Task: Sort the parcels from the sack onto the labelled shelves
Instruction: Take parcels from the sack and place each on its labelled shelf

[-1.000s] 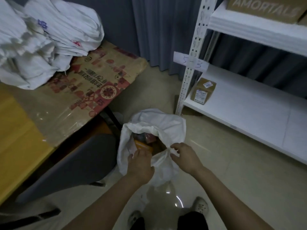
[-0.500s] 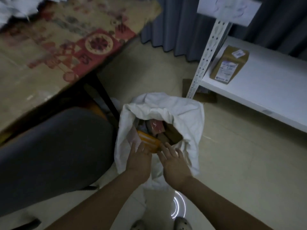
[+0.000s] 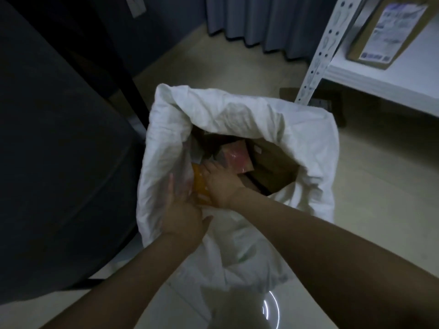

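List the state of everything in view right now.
sack, standing on the floor, mouth open, parcels inside.
yellow parcel, in the sack, under the right hand.
pink parcel, lying in the sack.
left hand, fingers straight, against the sack's left wall.
right hand, inside the sack on the yellow parcel; grip unclear.
cardboard parcel, lying on the shelf.

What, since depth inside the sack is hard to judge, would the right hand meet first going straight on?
Probably the pale parcel just beyond the fingertips of the right hand, which lies over the orange parcel; after that, the inner wall of the sack. Depth there is unclear.
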